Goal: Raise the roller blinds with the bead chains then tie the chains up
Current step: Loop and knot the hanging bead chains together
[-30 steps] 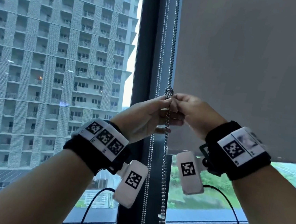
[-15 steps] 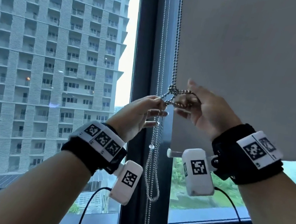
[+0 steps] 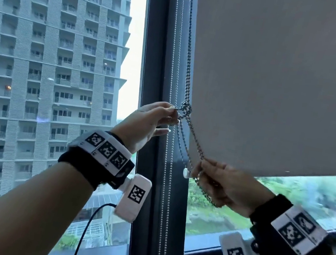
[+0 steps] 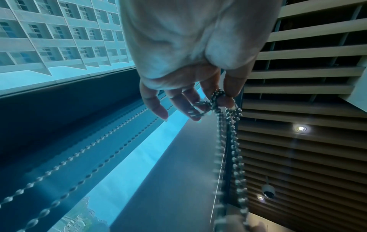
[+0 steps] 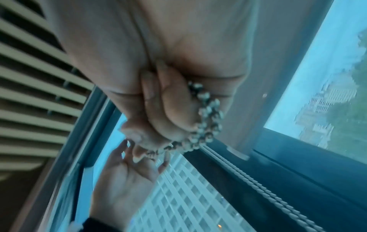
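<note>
A dark metal bead chain (image 3: 188,49) hangs beside the grey roller blind (image 3: 279,78) and carries a knot (image 3: 184,109) at mid height. My left hand (image 3: 171,111) pinches the chain at the knot between thumb and forefinger, its other fingers spread. My right hand (image 3: 202,167) is lower and to the right, gripping the chain's loose loop in a fist, with strands stretched taut from the knot. A white connector (image 3: 186,172) shows by its knuckles. The left wrist view shows the pinched chain (image 4: 219,97); the right wrist view shows the bunched chain (image 5: 206,113) in the fist.
A second, lighter bead chain (image 3: 164,181) hangs straight down the dark window frame (image 3: 161,61), left of the knot. The blind's bottom edge (image 3: 286,174) sits a little above my right hand. Glass with a tall building (image 3: 41,64) lies to the left.
My right hand has left the knot and moved down and to the right, drawing the chain loop taut. My left hand stays pinching at the knot.
</note>
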`<state>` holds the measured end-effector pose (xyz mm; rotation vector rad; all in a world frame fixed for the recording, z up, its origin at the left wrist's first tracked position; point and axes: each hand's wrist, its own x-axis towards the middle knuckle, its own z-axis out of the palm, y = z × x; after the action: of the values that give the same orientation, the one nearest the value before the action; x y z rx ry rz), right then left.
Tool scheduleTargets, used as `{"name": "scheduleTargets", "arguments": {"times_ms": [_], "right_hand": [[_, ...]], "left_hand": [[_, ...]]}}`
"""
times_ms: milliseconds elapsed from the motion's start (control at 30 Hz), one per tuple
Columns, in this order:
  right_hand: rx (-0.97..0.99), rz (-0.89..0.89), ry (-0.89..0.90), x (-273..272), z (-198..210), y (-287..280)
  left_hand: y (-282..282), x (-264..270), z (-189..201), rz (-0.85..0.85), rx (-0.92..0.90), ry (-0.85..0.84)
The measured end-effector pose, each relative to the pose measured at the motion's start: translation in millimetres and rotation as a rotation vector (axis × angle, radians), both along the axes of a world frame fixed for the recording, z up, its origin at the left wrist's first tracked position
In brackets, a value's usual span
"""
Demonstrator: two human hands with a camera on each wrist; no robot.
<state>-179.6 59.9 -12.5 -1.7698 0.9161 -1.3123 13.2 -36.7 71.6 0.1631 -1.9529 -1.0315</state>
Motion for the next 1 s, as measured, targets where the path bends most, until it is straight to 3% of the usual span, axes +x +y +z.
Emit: {"name": "scheduleTargets", "arguments": {"times_ms": [167,267,433,600,700,767,833,933,1000], "right_hand": [[0.009,-0.099,0.0,19.8,-37.4,-6.0],[0.044,-0.041,-0.073,26.3,-44.8,-5.5],[0.003,0.04,-0.042,23.3,-44.4,1.9],[0.062,0.137,-0.162,7.9,-35.8,11.8],[0.104,0.094,0.007,6.9,-45.2,7.2],[0.168,0.048,0.149,13.1,-62.9,1.3],[0.188,-0.015,0.165,21.0,-82.0,-6.3],[0.116,-0.092,0.153,30.9,-100.2,-18.7],[0.093,-0.124,0.122,34.2,-107.4,-28.4]], "left_hand": [[9.7,-17.6,-8.8,0.086,-0.11,-0.012],[9.6,-21.2,-12.2,0.132,-0.176,-0.003],[-1.8,-15.5,-8.7,0.303,-0.38,-0.013],[-8.6,-7.9,-7.4,0.385,-0.548,0.015],[-7.8,-6.0,-2.8,0.423,-0.608,0.075],[-8.1,-1.9,3.6,0.426,-0.59,0.12],[-5.8,-0.3,5.7,0.347,-0.492,0.056],[7.8,-6.6,-6.4,0.131,-0.126,-0.044],[15.3,-13.4,-17.4,-0.016,0.089,0.01]]}}
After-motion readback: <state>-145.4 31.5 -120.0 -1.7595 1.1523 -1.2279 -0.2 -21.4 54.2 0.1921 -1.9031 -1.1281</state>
